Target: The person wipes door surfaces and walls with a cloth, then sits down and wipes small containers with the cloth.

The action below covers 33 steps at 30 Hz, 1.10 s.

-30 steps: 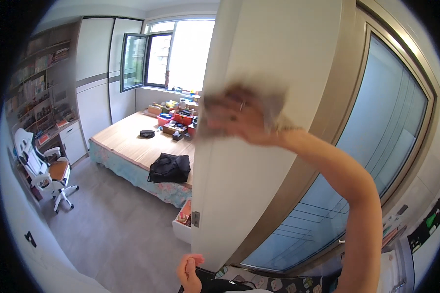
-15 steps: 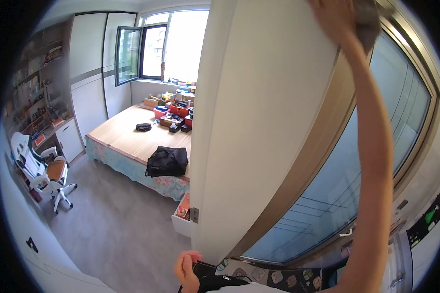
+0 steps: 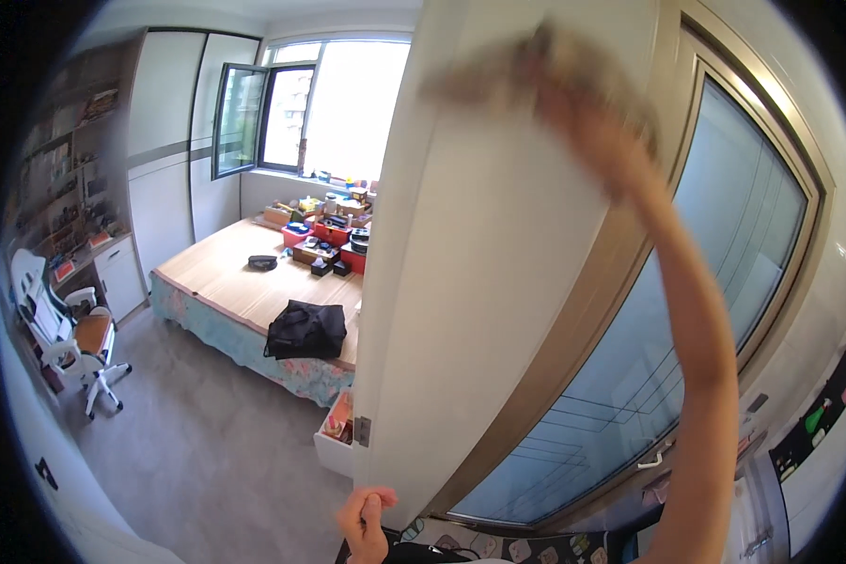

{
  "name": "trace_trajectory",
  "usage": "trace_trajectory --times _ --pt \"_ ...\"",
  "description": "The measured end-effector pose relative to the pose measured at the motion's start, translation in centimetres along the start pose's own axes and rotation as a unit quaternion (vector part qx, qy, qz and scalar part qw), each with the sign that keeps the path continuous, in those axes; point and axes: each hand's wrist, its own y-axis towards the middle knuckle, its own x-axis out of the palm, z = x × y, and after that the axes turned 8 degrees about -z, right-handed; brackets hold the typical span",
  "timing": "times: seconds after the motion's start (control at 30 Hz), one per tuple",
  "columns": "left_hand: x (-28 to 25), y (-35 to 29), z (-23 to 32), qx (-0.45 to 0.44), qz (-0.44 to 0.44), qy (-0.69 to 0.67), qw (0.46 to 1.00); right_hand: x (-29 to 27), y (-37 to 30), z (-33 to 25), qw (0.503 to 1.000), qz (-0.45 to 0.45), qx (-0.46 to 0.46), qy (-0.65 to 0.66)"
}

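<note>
High against the white wall panel (image 3: 498, 235) my right hand (image 3: 583, 132) grips a grey-brown cloth (image 3: 602, 66). Both are smeared by motion, and one end of the cloth trails left across the panel. My right arm reaches up in front of a glass door (image 3: 630, 376) with a brass-coloured frame. Low in the view my left hand (image 3: 368, 522) is closed, fingers curled in and thumb bent over them. Nothing shows in it, and it is apart from the panel's lower part.
At left stands a bed (image 3: 226, 263) with a black bag (image 3: 305, 329) and several boxes (image 3: 334, 230) on it. A white swivel chair (image 3: 70, 329) sits by a bookshelf. An open drawer (image 3: 338, 437) juts out beside the panel. The window sash (image 3: 240, 122) stands open.
My right hand has swept left and slightly down with the cloth, from the door frame's top onto the white panel. My left hand stays low, still closed. The view has shifted slightly.
</note>
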Motion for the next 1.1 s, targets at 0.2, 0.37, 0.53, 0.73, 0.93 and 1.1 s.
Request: trace_trajectory --times 0.2,0.37,0.53,0.73,0.93,1.1 --pt "0.1 -0.6 -1.4 -0.024 0.034 -0.017 0.999 0.1 9.2 -2.0 0.949 0.15 0.012 -0.278" --pt "-0.4 -1.4 -2.2 -0.029 0.067 -0.015 0.997 17.0 -9.2 -17.2 0.991 -0.101 -0.067 0.049" --pt "-0.3 -2.0 -2.0 -0.015 0.056 -0.009 0.998 21.4 -25.7 -25.9 0.643 -0.324 0.151 0.677" --pt "-1.3 -2.6 -2.5 -0.039 0.091 0.035 0.994 21.0 -27.9 -20.5 0.982 -0.181 0.017 0.048" --pt "-1.0 -2.0 -3.2 -0.03 0.089 0.047 0.995 10.9 -20.5 -15.5 0.98 0.029 0.155 -0.119" --pt "0.1 -1.6 -2.9 -0.044 0.063 0.055 0.996 19.5 -36.6 -23.8 0.985 -0.096 0.143 0.024"
